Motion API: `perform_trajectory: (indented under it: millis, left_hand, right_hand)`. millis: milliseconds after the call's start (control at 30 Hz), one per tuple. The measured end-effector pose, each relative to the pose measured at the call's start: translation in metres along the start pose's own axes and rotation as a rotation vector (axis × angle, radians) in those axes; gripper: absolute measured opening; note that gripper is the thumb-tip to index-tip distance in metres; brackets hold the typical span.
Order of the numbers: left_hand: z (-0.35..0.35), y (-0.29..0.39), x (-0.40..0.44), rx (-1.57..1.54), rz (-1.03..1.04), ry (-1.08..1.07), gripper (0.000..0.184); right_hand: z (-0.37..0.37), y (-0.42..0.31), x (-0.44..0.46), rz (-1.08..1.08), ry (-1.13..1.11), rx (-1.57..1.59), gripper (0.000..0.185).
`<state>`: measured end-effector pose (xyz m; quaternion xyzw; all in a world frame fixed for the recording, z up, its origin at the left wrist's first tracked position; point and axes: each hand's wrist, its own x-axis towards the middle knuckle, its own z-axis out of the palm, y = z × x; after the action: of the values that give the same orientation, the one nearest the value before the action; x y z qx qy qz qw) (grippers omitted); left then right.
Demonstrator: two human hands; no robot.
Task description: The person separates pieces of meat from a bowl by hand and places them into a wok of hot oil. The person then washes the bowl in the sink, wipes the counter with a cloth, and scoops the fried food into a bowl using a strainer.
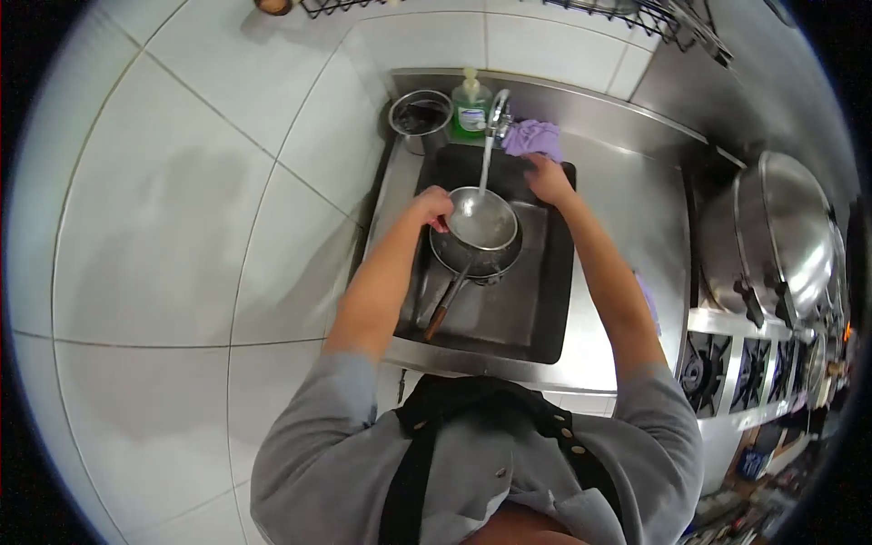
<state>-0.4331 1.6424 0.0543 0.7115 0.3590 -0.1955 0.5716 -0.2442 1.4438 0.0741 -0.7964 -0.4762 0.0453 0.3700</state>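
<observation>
Over a steel sink (536, 304), I see the left hand (434, 207) gripping a metal bowl (481, 220) under the running tap (499, 113); the right hand (549, 180) is near purple cloth (532, 137), its grip unclear to me.

L hand (434, 205) grips metal bowl (483, 218) under running tap (498, 111) — R hand (548, 179) nr cloth (532, 138).

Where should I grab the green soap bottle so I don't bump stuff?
I'd grip the soap bottle around its body, below the pump, coming from the sink side. It stands upright, with the metal pot to its left, the tap to its right and the wall behind.
</observation>
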Motion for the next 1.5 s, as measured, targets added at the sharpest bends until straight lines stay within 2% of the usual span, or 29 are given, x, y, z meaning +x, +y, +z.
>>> perform_trajectory:
  millis: [33, 133, 200, 267, 300, 333, 400, 433, 533, 600, 667, 733, 800, 867, 900, 1000, 1033, 1067, 1133, 1200, 1233, 1267, 1300, 1333, 1367, 1400, 1433, 1467, 1500]
  left_hand:
    - [0.005, -0.006, -0.002, 0.007, 0.043, 0.079, 0.021]
    - [0.009, -0.016, 0.004, 0.073, 0.118, 0.322, 0.026]
    - [0.024, -0.008, -0.014, 0.139, 0.192, 0.537, 0.033]
    - [0.034, -0.004, -0.017, 0.043, 0.271, 0.488, 0.036]
    - [0.037, -0.001, -0.016, 0.036, 0.213, 0.449, 0.032]
    - [0.046, -0.006, -0.015, 0.189, 0.294, 0.582, 0.029]
    - [0.062, -0.014, -0.01, 0.521, 0.48, 0.819, 0.022]
    - [0.07, -0.012, -0.017, 0.427, 0.461, 0.761, 0.022]
    - [0.101, -0.007, -0.049, 0.614, 0.446, 0.691, 0.023]
    - [0.128, -0.018, -0.057, 0.697, 0.516, 0.676, 0.021]
    - [0.153, -0.015, -0.08, 0.769, 0.521, 0.561, 0.021]
    - [0.171, -0.023, -0.1, 0.819, 0.512, 0.467, 0.022]
    - [0.175, -0.047, -0.102, 0.901, 0.568, 0.483, 0.023]
    - [0.162, -0.065, -0.104, 0.967, 0.595, 0.483, 0.022]
    - [0.15, -0.072, -0.106, 0.988, 0.648, 0.521, 0.022]
    - [0.116, -0.063, -0.136, 0.992, 0.794, 0.654, 0.016]
    - [0.102, -0.057, -0.143, 0.961, 0.949, 0.697, 0.013]
    - [0.092, -0.051, -0.146, 0.953, 0.995, 0.724, 0.014]
    - [0.073, -0.04, -0.148, 0.929, 1.106, 0.764, 0.017]
    - [0.031, -0.1, -0.089, 1.046, 0.926, 0.887, 0.02]
    - [0.025, -0.096, -0.052, 1.09, 0.875, 0.951, 0.021]
    - [0.039, -0.062, -0.07, 0.619, 0.533, 0.737, 0.022]
    - [0.056, -0.042, -0.104, 0.197, 0.17, 0.458, 0.022]
    - [0.068, -0.062, -0.088, -0.173, 0.289, 0.349, 0.018]
    - [0.093, -0.057, -0.1, -0.152, 0.238, 0.229, 0.016]
    - [0.126, -0.054, -0.119, -0.141, 0.221, 0.134, 0.012]
    - [0.153, -0.082, -0.102, -0.207, 0.286, -0.058, 0.009]
    - [0.195, -0.065, -0.138, -0.122, 0.254, -0.18, 0.006]
    - [0.231, -0.075, -0.137, -0.089, 0.374, -0.338, 0.006]
  right_hand:
    - [0.018, 0.002, 0.031, 0.006, -0.07, -0.032, 0.045]
    - [0.057, 0.008, 0.099, 0.088, -0.269, -0.174, 0.05]
    - [0.089, 0.034, 0.119, 0.045, -0.245, -0.167, 0.047]
    - [0.095, 0.032, 0.141, 0.192, -0.289, 0.065, 0.043]
    - [0.092, 0.035, 0.15, 0.37, -0.351, 0.294, 0.041]
    - [0.084, 0.036, 0.146, 0.565, -0.408, 0.519, 0.039]
    - [0.059, 0.042, 0.122, 0.463, -0.173, 0.968, 0.039]
    - [0.032, 0.027, 0.097, 0.375, -0.153, 1.092, 0.039]
    - [-0.016, 0.038, 0.009, 0.3, -0.141, 0.67, 0.027]
    - [-0.056, 0.057, -0.082, 0.285, -0.001, -0.029, 0.021]
    - [-0.103, 0.075, -0.185, 0.606, -0.079, -0.458, 0.026]
    - [-0.12, 0.112, -0.291, 0.817, -0.146, -0.5, 0.039]
    - [-0.105, 0.081, -0.353, 0.895, 0.012, -0.433, 0.043]
    - [-0.079, 0.06, -0.391, 0.609, 0.108, -0.621, 0.043]
    - [-0.079, 0.036, -0.396, 0.528, 0.1, -0.56, 0.04]
    - [-0.096, 0.004, -0.411, 0.516, 0.095, -0.404, 0.045]
    - [-0.106, -0.007, -0.413, 0.483, 0.169, -0.41, 0.046]
    - [-0.117, -0.02, -0.414, 0.451, 0.249, -0.419, 0.048]
    - [-0.124, -0.047, -0.419, 0.533, 0.418, -0.401, 0.044]
    - [-0.093, -0.054, -0.431, 0.541, 0.421, -0.311, 0.044]
    - [-0.085, -0.094, -0.416, 0.763, 0.339, 0.062, 0.043]
    - [-0.05, -0.087, -0.419, 0.479, 0.34, -0.055, 0.045]
    - [-0.041, -0.115, -0.394, 0.591, 0.223, 0.162, 0.05]
    - [-0.03, -0.135, -0.373, 0.666, 0.214, 0.442, 0.065]
    - [-0.013, -0.14, -0.357, 0.786, 0.161, 0.377, 0.081]
    - [0.016, -0.13, -0.351, 0.801, 0.274, 0.351, 0.094]
    - [-0.002, -0.15, -0.343, 1.022, 0.336, 0.865, 0.087]
    - [-0.008, -0.146, -0.361, 1.082, 0.445, 0.709, 0.082]
    - [-0.013, -0.133, -0.389, 1.136, 0.547, 0.555, 0.077]
